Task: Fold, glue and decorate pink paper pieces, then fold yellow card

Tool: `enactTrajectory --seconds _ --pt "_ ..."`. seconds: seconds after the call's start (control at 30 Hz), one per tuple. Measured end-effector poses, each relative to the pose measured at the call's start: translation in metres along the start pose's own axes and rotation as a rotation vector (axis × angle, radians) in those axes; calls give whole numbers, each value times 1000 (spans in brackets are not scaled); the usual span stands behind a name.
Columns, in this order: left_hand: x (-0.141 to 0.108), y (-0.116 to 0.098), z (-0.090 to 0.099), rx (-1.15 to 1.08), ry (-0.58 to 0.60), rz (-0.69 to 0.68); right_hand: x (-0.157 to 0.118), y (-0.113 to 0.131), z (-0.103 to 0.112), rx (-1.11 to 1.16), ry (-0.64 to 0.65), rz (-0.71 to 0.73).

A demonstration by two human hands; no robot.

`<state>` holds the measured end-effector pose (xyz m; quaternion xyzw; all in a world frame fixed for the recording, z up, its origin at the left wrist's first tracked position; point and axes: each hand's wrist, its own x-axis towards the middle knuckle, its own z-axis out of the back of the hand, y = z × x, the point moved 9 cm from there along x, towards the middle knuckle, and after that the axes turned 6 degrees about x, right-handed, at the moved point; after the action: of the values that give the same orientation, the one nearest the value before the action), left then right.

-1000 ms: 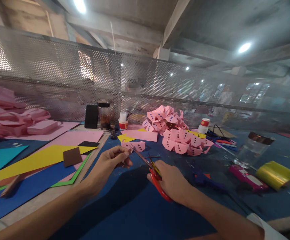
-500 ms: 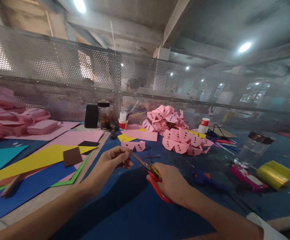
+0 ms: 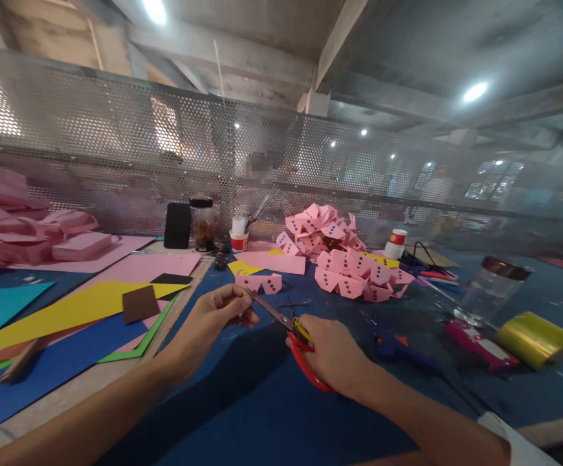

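My right hand [image 3: 332, 349] is closed round the red and yellow handles of a pair of scissors [image 3: 305, 366], whose blades point up and left. The blade tips reach the fingertips of my left hand [image 3: 223, 307]. That hand is pinched, and whatever lies between its fingers is too small to make out. Just beyond the fingers stands a pink paper piece [image 3: 262, 283] with dark squares on it. Thin dark strips [image 3: 294, 303] lie on the blue table behind the scissors.
Dotted pink pieces [image 3: 342, 275] are heaped behind. Coloured sheets [image 3: 82, 310] and pink paper shapes [image 3: 14, 226] lie left. On the right are a blue glue gun [image 3: 400, 349], a magenta tool [image 3: 480, 345], a yellow roll [image 3: 538, 340] and a clear jar [image 3: 492, 291].
Both hands and the scissors are in almost the same place. My right hand and the scissor handles have shifted very slightly.
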<state>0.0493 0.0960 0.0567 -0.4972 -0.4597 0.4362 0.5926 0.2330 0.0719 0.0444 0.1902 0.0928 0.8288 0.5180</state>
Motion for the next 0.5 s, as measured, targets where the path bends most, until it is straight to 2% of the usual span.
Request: enactTrajectory --seconds 0.5 --pt "-1 -2 0 -19 -4 6 2 -2 -1 13 17 -29"
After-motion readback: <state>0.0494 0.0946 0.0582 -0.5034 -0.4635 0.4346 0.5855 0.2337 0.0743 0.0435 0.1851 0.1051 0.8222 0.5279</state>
